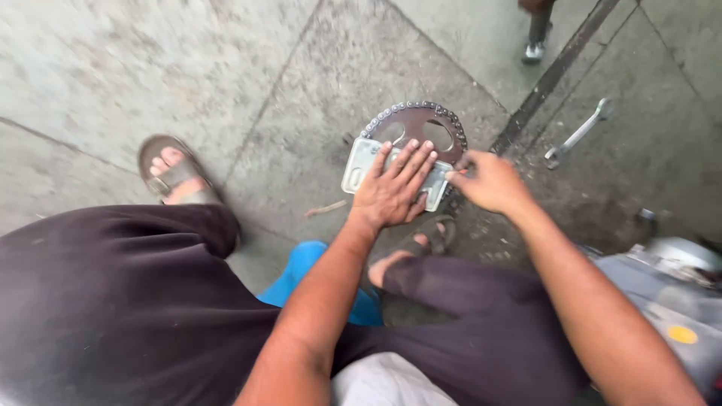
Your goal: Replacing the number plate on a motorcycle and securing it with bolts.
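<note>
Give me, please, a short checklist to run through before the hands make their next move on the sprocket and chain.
1. Left hand flat on the pale metal plate: ok.
2. Plate lying over the sprocket: ok.
3. Chain seated round the sprocket's far rim: ok; near side hidden, cannot tell.
4. Right hand pinching at the chain's right edge: grip cannot tell.
5. Wrench on the ground, out of hand: ok.
6. Sandalled foot close to the work: not ok.
</note>
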